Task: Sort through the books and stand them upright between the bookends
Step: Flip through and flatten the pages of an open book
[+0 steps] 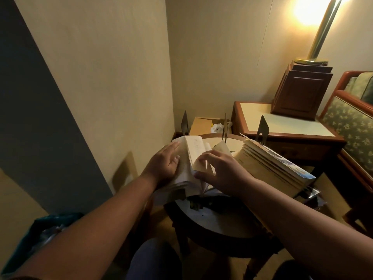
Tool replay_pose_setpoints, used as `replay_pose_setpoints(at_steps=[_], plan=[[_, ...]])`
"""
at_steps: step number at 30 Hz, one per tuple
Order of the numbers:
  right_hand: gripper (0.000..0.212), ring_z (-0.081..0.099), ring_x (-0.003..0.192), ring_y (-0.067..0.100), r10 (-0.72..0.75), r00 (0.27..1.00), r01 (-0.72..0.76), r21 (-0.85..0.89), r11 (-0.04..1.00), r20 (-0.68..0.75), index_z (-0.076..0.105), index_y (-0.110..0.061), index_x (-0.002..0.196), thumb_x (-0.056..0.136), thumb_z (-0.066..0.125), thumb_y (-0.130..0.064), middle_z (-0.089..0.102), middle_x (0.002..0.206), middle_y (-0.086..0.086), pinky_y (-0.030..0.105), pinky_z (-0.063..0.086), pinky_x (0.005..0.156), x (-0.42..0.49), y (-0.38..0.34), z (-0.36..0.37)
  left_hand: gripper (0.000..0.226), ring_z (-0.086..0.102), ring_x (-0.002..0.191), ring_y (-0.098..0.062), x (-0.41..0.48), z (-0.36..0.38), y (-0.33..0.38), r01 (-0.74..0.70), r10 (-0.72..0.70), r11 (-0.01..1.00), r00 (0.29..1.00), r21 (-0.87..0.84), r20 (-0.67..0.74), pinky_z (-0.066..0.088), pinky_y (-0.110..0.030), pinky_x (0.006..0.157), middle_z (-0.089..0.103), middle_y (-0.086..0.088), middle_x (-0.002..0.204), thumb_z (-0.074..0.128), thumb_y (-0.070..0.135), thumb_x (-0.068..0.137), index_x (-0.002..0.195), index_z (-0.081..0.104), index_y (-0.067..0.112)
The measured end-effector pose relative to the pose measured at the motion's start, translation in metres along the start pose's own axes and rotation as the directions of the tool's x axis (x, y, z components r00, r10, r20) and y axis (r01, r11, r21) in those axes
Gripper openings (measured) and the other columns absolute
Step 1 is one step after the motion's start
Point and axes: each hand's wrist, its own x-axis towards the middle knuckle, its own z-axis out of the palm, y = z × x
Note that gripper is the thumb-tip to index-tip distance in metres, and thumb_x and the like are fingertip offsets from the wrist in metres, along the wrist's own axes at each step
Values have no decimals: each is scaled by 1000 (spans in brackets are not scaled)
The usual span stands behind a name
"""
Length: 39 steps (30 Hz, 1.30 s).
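Left hand (165,164) flat at 9 o'clock of open book (194,147); right hand (221,171) pinching its pages at 3 o'clock; bookends (262,128) toward 12.

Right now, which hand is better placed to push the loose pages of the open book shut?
Probably the right hand: its fingers curl over the fanned pages of the open book. The left hand lies flat against the book's outer left side, bracing it.

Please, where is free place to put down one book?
Bare: the side table in front of the wooden box; a small patch between the middle bookend and right bookend. Crowded: around the open book and leaning books.
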Motion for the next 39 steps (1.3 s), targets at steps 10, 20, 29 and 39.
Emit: replay_pose_setpoints(at_steps=[10,20,29,39], plan=[[69,57,118,20,-12,1000,14,68,998,-22,60,-22,131,83,49,-70,58,136,0,35,57,86,8,-13,4,57,53,125,-9,-32,-48,25,-258,264,964,959,-66,108,52,-30,100,58,5,135,71,25,82,137,56,22],[39,57,111,10,29,999,-33,147,989,27,60,-24,132,94,64,-31,58,135,-5,15,46,81,10,-21,-1,49,49,124,-16,-38,-42,35,-410,411,900,911,149,27,48,-43,96,58,2,135,75,44,81,125,67,25],[40,62,110,13,73,996,-64,147,987,-55,63,-19,127,89,69,-10,63,128,-2,5,43,73,11,-16,10,32,64,101,-14,-43,-35,30,-491,486,859,871,146,71,54,-34,84,71,-3,113,70,28,89,117,71,14],[34,54,122,20,128,990,-136,137,981,67,55,-24,133,101,52,-35,52,142,-1,33,53,94,23,-18,26,34,65,98,-14,-66,-28,0,-487,474,852,873,192,110,54,-31,83,70,-4,112,66,22,91,123,67,15]])
